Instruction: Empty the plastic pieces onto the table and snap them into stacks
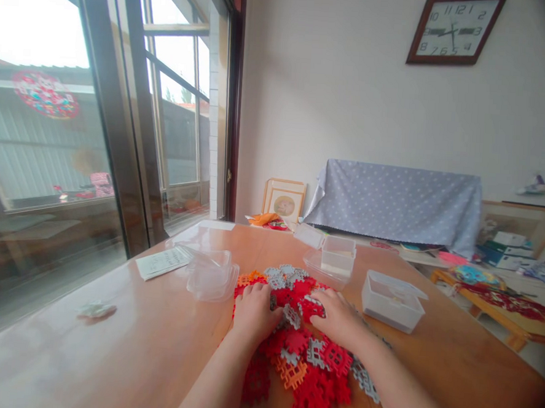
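Observation:
A pile of notched plastic interlocking pieces lies on the wooden table, mostly red pieces (312,398) with grey pieces (283,275) and orange pieces (291,372) mixed in. My left hand (257,309) rests on the left side of the pile, thumb apart from the fingers. Across from it, my right hand (337,317) lies at the pile's right side, its thumb and fingers spread around a few pieces. Between the two hands sits a tilted grey piece (291,316). Neither hand visibly lifts a piece, though some fingertips are hidden among the pieces.
Clear plastic containers (212,277) and a handwritten paper (165,262) lie left of the pile. A lidded clear box (392,302) stands at the right, with another clear container (338,255) behind the pile. A small wrapped item (96,309) lies far left on the table (152,357).

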Tool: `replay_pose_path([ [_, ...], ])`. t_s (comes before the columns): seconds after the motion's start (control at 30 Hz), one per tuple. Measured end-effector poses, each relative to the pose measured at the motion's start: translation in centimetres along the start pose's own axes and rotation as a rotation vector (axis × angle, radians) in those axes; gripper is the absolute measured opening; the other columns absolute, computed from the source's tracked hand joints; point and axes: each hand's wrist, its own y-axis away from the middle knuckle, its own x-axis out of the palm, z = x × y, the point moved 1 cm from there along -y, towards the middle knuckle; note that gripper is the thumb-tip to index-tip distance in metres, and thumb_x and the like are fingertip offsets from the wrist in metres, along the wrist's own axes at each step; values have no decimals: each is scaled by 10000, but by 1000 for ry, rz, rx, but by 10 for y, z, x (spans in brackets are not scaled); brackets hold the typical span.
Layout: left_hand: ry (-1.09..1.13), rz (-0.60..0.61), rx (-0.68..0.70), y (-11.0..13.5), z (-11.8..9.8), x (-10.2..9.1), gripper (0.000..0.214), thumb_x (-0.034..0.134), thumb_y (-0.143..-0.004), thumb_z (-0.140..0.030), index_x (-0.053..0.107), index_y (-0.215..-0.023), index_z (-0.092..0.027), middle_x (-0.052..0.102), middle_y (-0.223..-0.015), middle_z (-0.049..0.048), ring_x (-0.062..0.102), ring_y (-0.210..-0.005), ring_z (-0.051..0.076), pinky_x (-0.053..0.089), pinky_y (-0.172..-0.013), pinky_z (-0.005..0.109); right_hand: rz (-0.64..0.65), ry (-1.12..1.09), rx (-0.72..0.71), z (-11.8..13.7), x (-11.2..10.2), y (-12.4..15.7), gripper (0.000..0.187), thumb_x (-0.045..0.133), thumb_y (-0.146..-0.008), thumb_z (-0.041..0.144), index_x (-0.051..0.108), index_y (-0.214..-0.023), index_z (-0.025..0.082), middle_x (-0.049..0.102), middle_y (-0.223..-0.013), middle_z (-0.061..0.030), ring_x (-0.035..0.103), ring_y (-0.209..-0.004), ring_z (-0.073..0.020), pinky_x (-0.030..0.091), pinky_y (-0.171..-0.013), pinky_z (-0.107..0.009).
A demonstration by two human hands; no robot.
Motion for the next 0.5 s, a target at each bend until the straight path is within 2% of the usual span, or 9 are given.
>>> replay_pose_path([
  [0.13,21,-40,-16,-4,5,1,238,580,-836,-270,655,-1061,-248,665,-1154,97,567,-1120,292,436,-960,393,-34,-24,58,-16,-2,-1,350,688,-773,313,708,-1123,308,675,-1150,-64,608,-1097,-298,411,-916,-382],
  [0.23,94,-84,-22,-8,10,4,186,517,-873,-220,654,-997,-234,690,-1084,91,606,-1049,261,443,-915,353,-87,-61,103,-23,-7,-4,276,638,-824,310,714,-1089,286,697,-1098,-66,642,-1040,-282,423,-884,-360],
  [0.33,261,-135,-38,-12,13,7,198,501,-899,-230,648,-1032,-226,711,-1072,77,639,-1002,233,455,-860,321,-142,-123,149,-29,-13,-7,282,585,-882,355,701,-1126,271,733,-1053,-68,676,-971,-265,453,-842,-336],
  [0.4,410,-155,-49,-14,11,8,226,510,-911,-258,645,-1085,-210,721,-1065,72,651,-986,222,466,-853,316,-172,-172,168,-30,-14,-9,351,553,-911,393,665,-1221,273,755,-1047,-61,693,-948,-255,477,-820,-322],
  [0.5,685,-94,-45,-15,3,5,357,530,-938,-392,628,-1201,-172,734,-1055,83,666,-971,222,496,-853,322,-229,-331,150,-29,-13,-10,472,553,-914,439,589,-1355,274,757,-1135,-55,695,-1034,-255,500,-868,-327],
])
